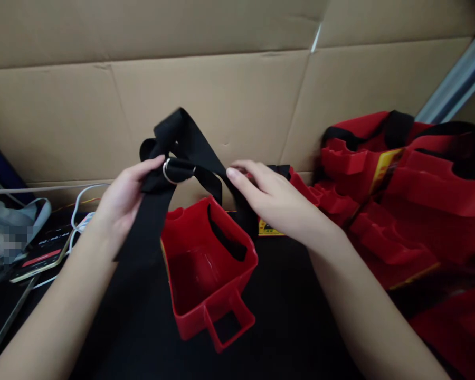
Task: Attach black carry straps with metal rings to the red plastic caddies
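Observation:
A red fabric tool pouch (206,269) hangs open-mouthed over the black table, with a small red loop at its lower end. A wide black strap (190,142) rises from it and passes through a metal ring (170,171). My left hand (122,198) grips the strap just left of the ring, thumb resting by it. On the other side of the ring, my right hand (269,200) pinches the strap with its fingertips. The strap's lower length drops in front of my left forearm.
A heap of red pouches with black straps (399,184) lies at the right. A cardboard wall (237,79) stands close behind. At the left lie a phone (43,253), white cables (83,200) and grey cloth (8,227). A metal bar (455,79) slants at the top right.

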Motion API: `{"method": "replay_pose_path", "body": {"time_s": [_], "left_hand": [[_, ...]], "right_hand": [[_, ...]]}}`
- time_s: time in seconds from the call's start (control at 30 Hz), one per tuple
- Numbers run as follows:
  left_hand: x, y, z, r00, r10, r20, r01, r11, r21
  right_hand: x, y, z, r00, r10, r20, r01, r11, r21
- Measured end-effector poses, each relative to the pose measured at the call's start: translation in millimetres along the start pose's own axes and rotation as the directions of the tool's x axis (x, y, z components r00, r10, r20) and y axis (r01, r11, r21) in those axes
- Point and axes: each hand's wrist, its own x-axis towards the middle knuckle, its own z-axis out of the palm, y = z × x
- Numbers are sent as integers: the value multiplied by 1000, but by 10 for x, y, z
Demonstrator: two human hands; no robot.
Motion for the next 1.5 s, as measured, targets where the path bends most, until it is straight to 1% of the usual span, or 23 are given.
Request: {"method": "replay_pose_path", "body": {"time_s": [0.03,0.07,0.1,0.13,0.17,0.2,0.27,0.37,0.43,0.5,0.6,0.7,0.8,0.83,0.87,0.93,1.03,1.13,1.2,1.3,1.37,1.43,1.5], "left_hand": [[11,0,65,990,-140,13,139,962,-237],[15,3,139,967,-252,45,245,856,-455],[10,6,217,945,-317,86,303,743,-597],[-3,9,292,940,-325,108,312,682,-662],[-22,9,360,944,-305,128,308,668,-677],[-44,8,416,949,-277,151,306,687,-659],[-88,-5,478,949,-235,211,315,760,-569],[-125,-35,451,938,-206,279,311,856,-414],[-129,-50,398,935,-204,290,298,896,-330],[-127,-60,359,938,-198,285,278,921,-274],[-116,-72,343,940,-191,281,248,951,-183],[-97,-79,294,935,-240,262,238,970,38],[-91,-30,150,876,-366,313,244,898,367],[-101,8,100,858,-384,340,213,870,444],[-119,55,61,853,-375,363,169,856,489],[-182,170,45,876,-303,374,81,859,506],[-311,313,185,918,-225,328,22,852,523],[-380,331,359,943,-186,275,-18,800,600],[-360,284,388,957,-158,243,-22,798,603],[-278,211,288,953,-190,237,45,860,509],[-235,197,189,945,-219,244,99,900,424],[-216,209,116,939,-213,272,104,925,366],[-210,225,87,925,-169,340,50,942,332]], "right_hand": [[-4,-20,15,996,-91,-24,92,994,57],[-2,-37,35,983,-180,-36,183,975,129],[4,-48,57,966,-257,-40,259,945,201],[13,-55,81,948,-315,-36,313,911,270],[25,-55,105,936,-352,-31,341,879,333],[38,-50,125,930,-366,-28,347,853,389],[63,-26,148,940,-342,-6,303,822,483],[92,36,129,960,-262,99,157,796,585],[103,81,93,944,-263,197,85,773,628],[104,113,57,913,-305,270,68,767,638],[83,110,29,898,-321,302,70,781,620],[55,56,40,938,-263,225,86,807,584],[57,20,84,987,-150,49,103,847,521],[67,21,104,993,-117,-6,105,867,487],[81,27,126,994,-93,-50,105,888,447],[109,45,177,991,-83,-106,117,922,368],[129,46,244,985,-131,-115,161,933,323],[113,13,251,986,-155,-68,169,918,358],[98,5,210,988,-150,27,122,883,453],[95,46,126,956,-227,188,53,761,646],[111,92,93,921,-311,235,48,689,723],[132,126,92,893,-364,266,51,668,742],[146,134,112,883,-375,283,57,684,727]]}}
